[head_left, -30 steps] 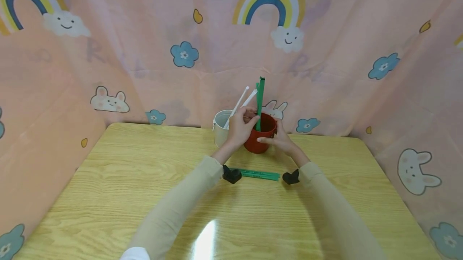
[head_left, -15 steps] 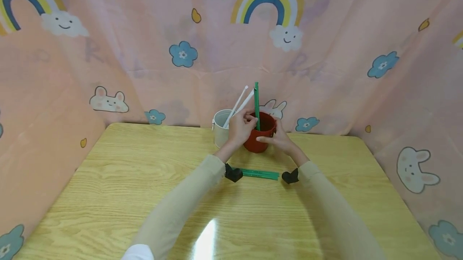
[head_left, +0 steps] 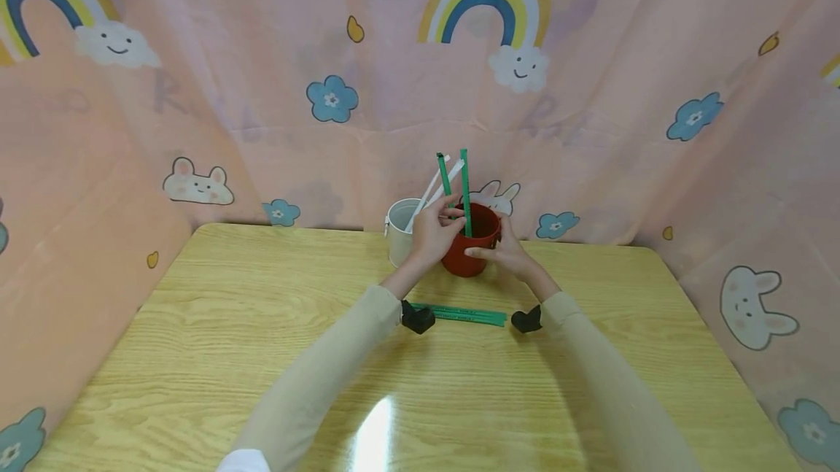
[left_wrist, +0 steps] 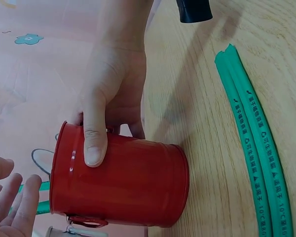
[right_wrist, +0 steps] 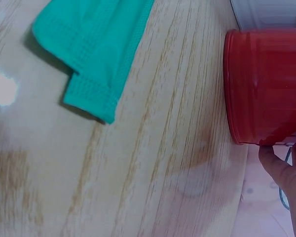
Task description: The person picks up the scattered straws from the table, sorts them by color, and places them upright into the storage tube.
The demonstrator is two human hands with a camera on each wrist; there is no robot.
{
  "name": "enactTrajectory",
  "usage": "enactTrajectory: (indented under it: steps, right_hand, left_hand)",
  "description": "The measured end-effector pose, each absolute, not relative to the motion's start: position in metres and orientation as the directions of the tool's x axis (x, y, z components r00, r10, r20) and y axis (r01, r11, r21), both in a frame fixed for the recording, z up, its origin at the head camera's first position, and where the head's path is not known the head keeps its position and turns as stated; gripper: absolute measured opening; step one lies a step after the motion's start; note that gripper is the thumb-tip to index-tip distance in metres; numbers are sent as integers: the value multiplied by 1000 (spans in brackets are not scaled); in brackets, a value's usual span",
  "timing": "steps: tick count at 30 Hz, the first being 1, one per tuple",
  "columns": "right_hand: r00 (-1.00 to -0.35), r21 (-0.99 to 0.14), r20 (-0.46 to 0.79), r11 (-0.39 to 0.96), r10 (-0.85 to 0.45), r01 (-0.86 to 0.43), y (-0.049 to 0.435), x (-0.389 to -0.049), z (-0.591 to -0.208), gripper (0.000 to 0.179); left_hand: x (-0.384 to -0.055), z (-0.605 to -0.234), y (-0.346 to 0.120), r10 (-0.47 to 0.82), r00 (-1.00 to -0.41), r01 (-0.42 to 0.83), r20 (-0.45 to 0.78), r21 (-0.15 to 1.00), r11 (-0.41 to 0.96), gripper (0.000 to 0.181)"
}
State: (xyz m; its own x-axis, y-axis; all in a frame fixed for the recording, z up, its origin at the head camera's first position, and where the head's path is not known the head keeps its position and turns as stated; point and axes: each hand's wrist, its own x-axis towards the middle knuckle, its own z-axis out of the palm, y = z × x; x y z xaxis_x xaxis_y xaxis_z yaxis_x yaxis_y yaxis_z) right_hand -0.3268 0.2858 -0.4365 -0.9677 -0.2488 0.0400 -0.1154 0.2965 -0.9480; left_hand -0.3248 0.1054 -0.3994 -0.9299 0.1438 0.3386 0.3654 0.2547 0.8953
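A red bucket [head_left: 464, 262] stands upright near the table's back edge. My right hand [head_left: 515, 254] grips its side, the thumb lying along the front wall in the left wrist view. Two green-wrapped straws stand in the bucket: one nearly upright straw [head_left: 465, 184] and one left-leaning straw [head_left: 444, 174]. At the bucket's left rim is my left hand [head_left: 433, 233]. Its fingers look loose and spread from the thumb in the left wrist view, with the straws behind them. A white bucket [head_left: 397, 242], partly hidden by that hand, holds white straws [head_left: 429, 191].
More green-wrapped straws [head_left: 469, 315] lie side by side on the wooden table [head_left: 262, 355], in front of the red bucket. Black wrist mounts [head_left: 418, 319] sit close to them. A pink patterned curtain [head_left: 394, 144] hangs right behind the buckets.
The two green straws stood together between my left fingers; one now leans left, apart from the other. My left fingers have loosened. My right hand has kept its hold on the red bucket.
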Motion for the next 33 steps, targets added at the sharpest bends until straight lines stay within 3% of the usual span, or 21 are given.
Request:
enactTrajectory:
  steps: [20,33]
  right_hand:
    - [-964,-953,49,277,-262,-123,287,-328,-439,84]
    - [-957,-951,77,269,-278,-155,289,-328,-441,85]
  left_hand:
    - [-309,-423,76,241,-905,397,351,901,176,27]
    - [-300,-446,58,309,-899,366,311,920,141,32]
